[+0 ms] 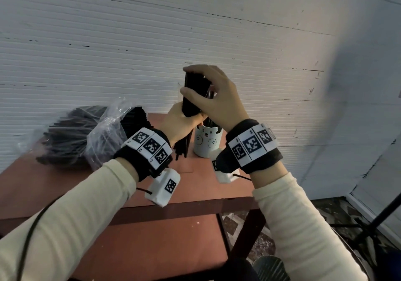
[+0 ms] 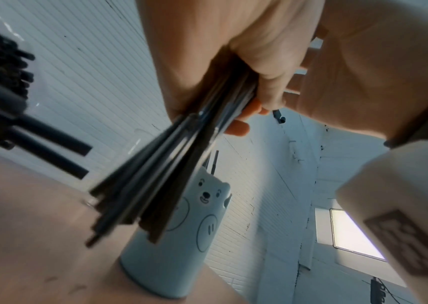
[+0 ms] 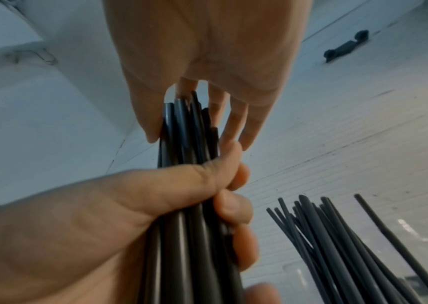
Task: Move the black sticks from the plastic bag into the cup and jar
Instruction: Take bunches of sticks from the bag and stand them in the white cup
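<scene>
Left hand [image 1: 178,122] grips a bundle of black sticks [image 1: 194,94] above the bear cup [image 1: 206,141]; right hand [image 1: 213,94] pinches their tops. Plastic bag [image 1: 102,133] lies at nine o'clock on the counter [image 1: 195,183].

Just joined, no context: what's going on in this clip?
A person is moving black sticks out of a plastic bag into containers on a red table. The left hand grips a bundle of sticks upright above the bear cup, while the right hand pinches the bundle's top end. Some sticks already stand in the cup, and others stand in a clear container beside the hands in the right wrist view, probably the jar. Many remain in the bag.
</scene>
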The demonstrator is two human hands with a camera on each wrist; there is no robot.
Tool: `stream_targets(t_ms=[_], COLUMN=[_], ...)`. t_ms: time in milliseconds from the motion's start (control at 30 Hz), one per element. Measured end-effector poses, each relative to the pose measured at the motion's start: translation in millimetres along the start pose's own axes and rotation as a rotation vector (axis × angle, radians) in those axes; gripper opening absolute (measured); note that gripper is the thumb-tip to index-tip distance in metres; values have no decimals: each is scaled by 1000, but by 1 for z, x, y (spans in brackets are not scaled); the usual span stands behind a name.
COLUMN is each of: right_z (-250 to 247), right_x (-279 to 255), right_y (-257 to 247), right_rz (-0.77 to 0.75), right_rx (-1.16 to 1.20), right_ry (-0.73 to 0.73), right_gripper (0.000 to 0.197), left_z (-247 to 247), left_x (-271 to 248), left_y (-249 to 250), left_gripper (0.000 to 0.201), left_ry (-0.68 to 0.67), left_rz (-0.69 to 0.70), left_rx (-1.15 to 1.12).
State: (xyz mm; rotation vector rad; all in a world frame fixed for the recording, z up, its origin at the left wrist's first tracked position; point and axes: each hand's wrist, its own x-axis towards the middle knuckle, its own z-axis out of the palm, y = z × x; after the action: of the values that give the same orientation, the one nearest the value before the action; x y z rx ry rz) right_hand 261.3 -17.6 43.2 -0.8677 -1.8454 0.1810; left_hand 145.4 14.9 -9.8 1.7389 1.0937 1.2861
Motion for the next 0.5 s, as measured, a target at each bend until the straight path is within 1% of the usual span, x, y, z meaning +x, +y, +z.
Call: stream_targets(t_ms=[33,67,133,167,200,233,300,400,433,500], right_z=[0,2,7,10,13,14,15,14,13,12], right_x=[1,2,1,1,-1,-1,-1,1,2,1], right_y=[-2,-2,1,5,8,12,13,12,12,13], right_rz=[-26,-47,-56,-43,-27,-16,-9,-29,-26,2], right_rx=[-3,-11,-75,-139,-202,-235,-217,-182,-186,-205], right_ry=[-5,-26,-134,-204,-257,-272,-213,-105,-106,-152], right_gripper=[40,44,53,53,49,45,37,33,32,31], left_z=[0,0,3,5,7,8,8,3,2,0], left_x=[0,0,-4,-6,-8,-9,-8,-6,-7,-5], left_y=[2,-1,-9,-16,-21,-26,-29,-25,-23,-29], left_gripper=[6,9,33,43,45,41,33,36,33,22], left_ry=[-33,-57,-101,-116,-130,-141,-138,-136,-146,-159], left_rz=[-2,-21,-105,-155,-201,-230,-235,-184,-177,-227], left_rx=[-32,-62,-72,-56,-39,-30,-40,-64,-64,-43])
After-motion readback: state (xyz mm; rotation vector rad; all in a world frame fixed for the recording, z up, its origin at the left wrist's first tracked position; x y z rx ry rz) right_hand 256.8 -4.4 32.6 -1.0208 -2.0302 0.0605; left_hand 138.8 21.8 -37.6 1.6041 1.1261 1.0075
